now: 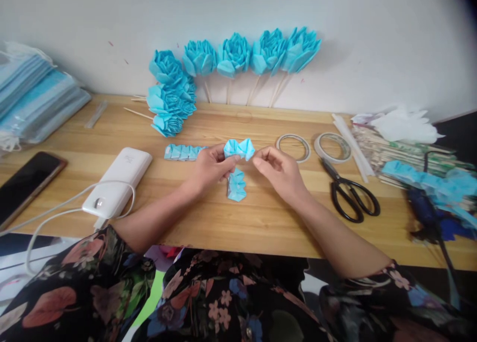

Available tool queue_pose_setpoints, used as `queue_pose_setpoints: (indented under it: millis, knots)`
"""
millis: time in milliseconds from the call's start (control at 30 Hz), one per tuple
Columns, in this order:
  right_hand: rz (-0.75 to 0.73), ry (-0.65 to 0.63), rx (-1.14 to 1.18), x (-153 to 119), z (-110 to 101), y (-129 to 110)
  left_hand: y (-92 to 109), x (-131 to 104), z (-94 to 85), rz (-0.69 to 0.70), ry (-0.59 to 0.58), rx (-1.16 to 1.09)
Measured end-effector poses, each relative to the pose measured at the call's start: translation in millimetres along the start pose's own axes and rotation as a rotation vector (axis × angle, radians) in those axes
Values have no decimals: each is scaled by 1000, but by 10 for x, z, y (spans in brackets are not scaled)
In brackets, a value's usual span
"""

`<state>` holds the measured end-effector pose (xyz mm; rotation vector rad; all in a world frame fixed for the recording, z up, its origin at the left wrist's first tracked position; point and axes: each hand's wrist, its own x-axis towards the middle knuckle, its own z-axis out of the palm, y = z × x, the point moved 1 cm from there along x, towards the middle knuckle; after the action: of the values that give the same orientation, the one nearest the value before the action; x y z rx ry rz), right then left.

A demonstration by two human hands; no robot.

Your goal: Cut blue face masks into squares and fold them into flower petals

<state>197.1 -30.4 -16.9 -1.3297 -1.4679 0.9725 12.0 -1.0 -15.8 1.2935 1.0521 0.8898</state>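
Note:
My left hand (214,166) pinches a small strip of folded blue petals (238,148) above the middle of the desk. Close to the strip's right end is my right hand (276,166), its thumb and forefinger pressed together; whether they grip the strip's edge is too small to tell. Just below lies a short folded blue piece (237,185) on the wood. A longer row of folded blue petals (182,152) rests to the left, its right end hidden behind my left hand.
Blue flowers on sticks (234,54) lean on the wall. Scissors (350,193), tape rolls (333,147) and a glue gun (423,205) lie right. A power bank (117,182), phone (28,185) and packed masks (37,94) lie left.

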Motion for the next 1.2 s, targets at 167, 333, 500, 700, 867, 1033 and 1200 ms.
queue_pose_setpoints:
  millis: [167,333,500,700,867,1033,1200]
  knots:
    - [-63,0,-119,-10,75,-25,-24,3,15,28,-39,10]
    - [-58,-17,-76,14,47,2,-24,4,-3,13,-59,9]
    - [44,-142,90,17,-3,-20,-23,11,-29,-53,-118,-104]
    - [165,-193,221,47,-77,53,-20,30,-64,-102,-100,-133]
    - [100,-97,186,53,-104,20,19,5,-50,-84,-155,6]
    - [70,-95,117,29,-85,16,5,-6,-46,-62,-228,66]
    - [96,-138,174,34,-119,92,34,-1,-73,-39,-268,57]
